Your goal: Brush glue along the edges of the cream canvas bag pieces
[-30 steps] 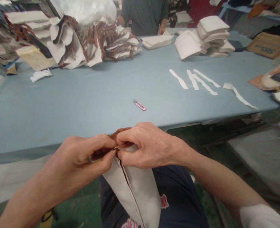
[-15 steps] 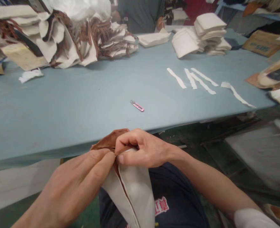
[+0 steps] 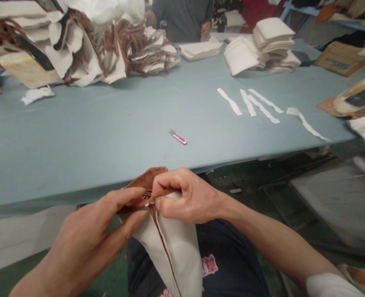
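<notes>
A cream and brown fabric piece [image 3: 182,243] hangs over my lap at the table's near edge, a brown-lined slit running down it. My right hand [image 3: 185,196] pinches the brown edge at the top of that slit between thumb and curled fingers. From the other side my left hand [image 3: 108,222] grips the gathered brown folds, thumb in front and fingers behind, its tips close to the right thumb. Between the fingertips shows a small white bit I cannot make out. Pink thread snips [image 3: 178,137] lie on the table beyond the hands.
The blue-green table [image 3: 108,132] bears piled cream and brown pieces [image 3: 108,53] at the back left and stacked cream pieces [image 3: 269,45] at the back right. White strips [image 3: 247,103] lie right of centre. A person [image 3: 182,20] stands across the table; an iron-like tool [image 3: 356,99] sits at right.
My left thumb and fingers have parted and shifted, uncovering brown folds and the white bit. My right hand keeps its pinch, nearly in place.
</notes>
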The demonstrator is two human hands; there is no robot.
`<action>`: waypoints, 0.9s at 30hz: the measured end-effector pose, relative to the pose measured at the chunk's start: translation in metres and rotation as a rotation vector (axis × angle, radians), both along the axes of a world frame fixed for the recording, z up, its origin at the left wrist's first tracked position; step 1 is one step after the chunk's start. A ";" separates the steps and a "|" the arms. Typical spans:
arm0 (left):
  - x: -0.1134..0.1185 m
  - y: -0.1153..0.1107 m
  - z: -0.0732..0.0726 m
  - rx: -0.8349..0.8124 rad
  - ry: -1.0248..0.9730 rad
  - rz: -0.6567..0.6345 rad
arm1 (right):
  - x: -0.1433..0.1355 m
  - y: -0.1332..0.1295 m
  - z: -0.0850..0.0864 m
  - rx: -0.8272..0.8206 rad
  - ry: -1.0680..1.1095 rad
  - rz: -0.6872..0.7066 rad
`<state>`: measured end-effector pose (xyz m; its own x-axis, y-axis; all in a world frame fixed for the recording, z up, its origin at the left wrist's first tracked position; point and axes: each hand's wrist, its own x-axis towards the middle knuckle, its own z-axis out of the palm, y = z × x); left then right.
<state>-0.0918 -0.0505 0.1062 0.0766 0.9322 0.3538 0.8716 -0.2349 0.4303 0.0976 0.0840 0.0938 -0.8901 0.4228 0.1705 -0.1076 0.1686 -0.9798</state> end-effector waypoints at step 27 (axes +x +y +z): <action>0.023 0.031 -0.007 -0.049 -0.524 -0.276 | 0.022 0.016 -0.004 0.157 0.207 0.105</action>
<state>-0.0689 -0.0192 0.0993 0.1448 0.9190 0.3666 0.4495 -0.3912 0.8030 0.1198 0.1002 0.0896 -0.8671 0.2837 0.4094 -0.3277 0.2941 -0.8979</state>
